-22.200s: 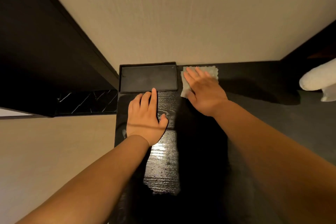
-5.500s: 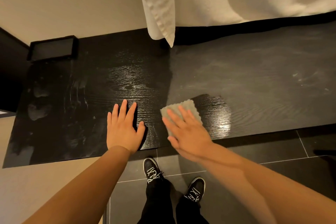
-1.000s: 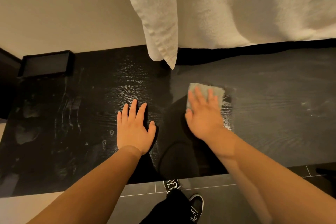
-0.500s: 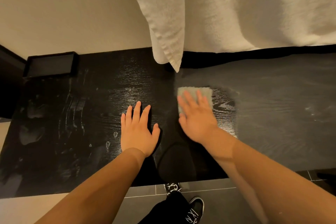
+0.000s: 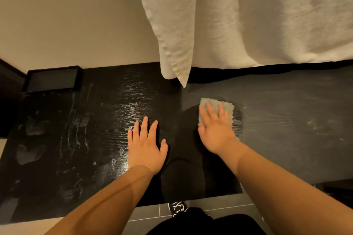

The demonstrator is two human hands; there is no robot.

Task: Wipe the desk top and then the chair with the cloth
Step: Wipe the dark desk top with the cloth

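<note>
A black wood-grain desk top point(image 5: 95, 120) fills the middle of the view, streaked with damp wipe marks on its left half. My right hand point(image 5: 214, 129) lies flat on a small grey-green cloth point(image 5: 227, 106), pressing it onto the desk right of centre; only the cloth's far edge shows past my fingers. My left hand point(image 5: 146, 146) rests palm down on the bare desk, fingers spread, holding nothing. No chair is in view.
A white towel point(image 5: 248, 15) hangs from above, its corner almost touching the desk's back. A shallow black tray point(image 5: 51, 80) sits at the back left corner by the beige wall. Dark floor tiles and my shoe point(image 5: 178, 209) show below the front edge.
My right hand has slid the cloth a little to the right and away from me over the last half second. My left hand has stayed put.
</note>
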